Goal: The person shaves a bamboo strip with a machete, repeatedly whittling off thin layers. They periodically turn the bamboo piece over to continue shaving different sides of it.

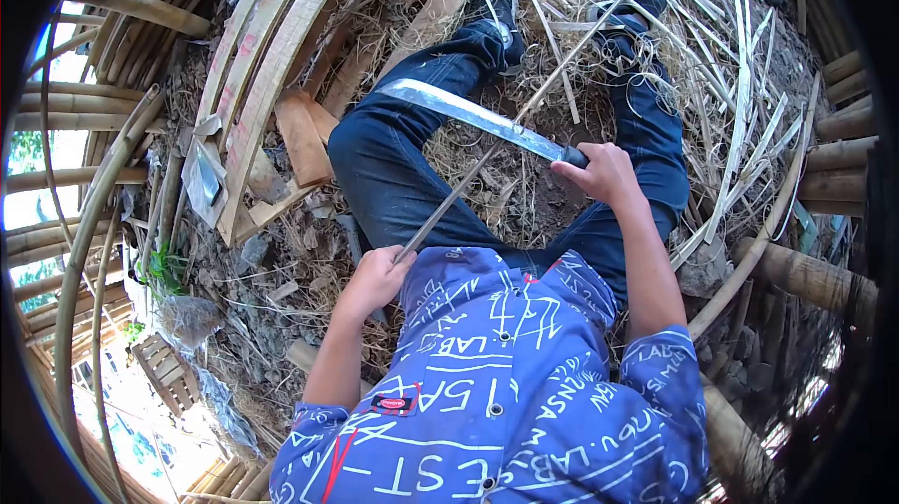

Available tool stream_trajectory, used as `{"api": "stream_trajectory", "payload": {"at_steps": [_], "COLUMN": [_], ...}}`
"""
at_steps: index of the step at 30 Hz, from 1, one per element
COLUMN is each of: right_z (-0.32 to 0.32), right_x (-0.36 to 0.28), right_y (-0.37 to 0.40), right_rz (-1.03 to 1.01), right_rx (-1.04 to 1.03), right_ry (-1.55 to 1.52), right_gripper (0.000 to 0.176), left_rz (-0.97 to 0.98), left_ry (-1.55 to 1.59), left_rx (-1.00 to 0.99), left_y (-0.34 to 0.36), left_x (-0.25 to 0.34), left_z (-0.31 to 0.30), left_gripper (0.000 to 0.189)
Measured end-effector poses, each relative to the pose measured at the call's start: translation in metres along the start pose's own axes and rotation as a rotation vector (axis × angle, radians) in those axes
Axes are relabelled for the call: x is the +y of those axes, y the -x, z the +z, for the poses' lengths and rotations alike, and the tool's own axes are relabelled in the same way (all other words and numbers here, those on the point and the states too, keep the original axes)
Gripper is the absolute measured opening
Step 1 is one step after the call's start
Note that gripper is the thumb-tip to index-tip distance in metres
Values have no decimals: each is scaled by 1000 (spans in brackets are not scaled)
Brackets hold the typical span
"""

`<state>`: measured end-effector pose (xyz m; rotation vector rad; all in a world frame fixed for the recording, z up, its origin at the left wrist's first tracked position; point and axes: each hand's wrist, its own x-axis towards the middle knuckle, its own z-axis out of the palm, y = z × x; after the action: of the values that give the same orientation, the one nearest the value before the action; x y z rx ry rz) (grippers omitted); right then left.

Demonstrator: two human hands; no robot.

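Observation:
My right hand (600,172) is closed around the dark handle of a machete (449,108), whose long, curved blade points left above my thighs. In my left hand (377,277), near my waist, is the end of a long, thin bamboo strip (451,198). The strip runs diagonally up and right between my legs towards my right foot. Blade and strip cross between my knees, the blade overlapping the strip in this view. My fingers are wrapped round both things.
Pale split bamboo strips (744,111) and shavings litter the ground around my feet. Long wooden boards (272,68) lean at upper left, beside a short wood block (304,139). Bamboo poles (810,274) edge the right side; a plastic scrap (201,176) lies left.

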<state>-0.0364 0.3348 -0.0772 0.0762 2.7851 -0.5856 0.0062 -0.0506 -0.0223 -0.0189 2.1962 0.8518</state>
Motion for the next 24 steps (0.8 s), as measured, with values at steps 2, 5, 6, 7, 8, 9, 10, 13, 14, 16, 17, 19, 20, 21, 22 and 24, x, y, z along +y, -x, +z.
{"api": "stream_trajectory", "payload": {"at_steps": [2,5,6,7,8,9,10,13,14,16,17,19,20,21,22,24], "right_z": [7,10,10,12,16,18,20,22,26,23,21,23,17,10,5,-4], "right_x": [-2,-13,-15,-15,-14,-13,-13,-17,-20,-34,-37,-22,-5,6,9,3], "right_y": [6,16,18,20,21,21,22,25,27,32,33,27,18,9,3,-2], "right_rz": [37,46,44,52,55,56,58,64,33,-8,-51,-24,75,172,157,133], "right_rx": [47,93,89,89,82,79,76,31,27,7,-7,47,57,68,56,76], "right_ry": [-35,41,31,30,1,-28,-77,-167,-184,-139,-90,-68,-122,-177,-130,-85], "right_gripper": [72,72,72,72,72,72,72,72,70,69,68,65,65,65,66,66], "left_rz": [7,20,34,36,0,-34,-28,13,44,25,27,72,63,107,154,141], "left_ry": [-13,34,95,91,145,197,190,191,186,118,116,135,133,114,94,90], "left_rx": [-21,-111,-176,-183,-202,-218,-220,-107,-119,-180,-186,-143,-146,-115,-79,-68], "left_y": [-3,-6,-8,-8,-10,-12,-15,-23,-26,-26,-23,-16,-11,-6,-4,-8], "left_x": [-6,-15,-15,-12,-7,-3,-2,-4,-3,16,18,17,19,20,21,22], "left_z": [4,10,12,13,13,14,18,33,38,35,34,33,32,30,28,24], "left_gripper": [31,30,29,29,29,29,29,31,31,27,27,28,28,28,27,26]}}
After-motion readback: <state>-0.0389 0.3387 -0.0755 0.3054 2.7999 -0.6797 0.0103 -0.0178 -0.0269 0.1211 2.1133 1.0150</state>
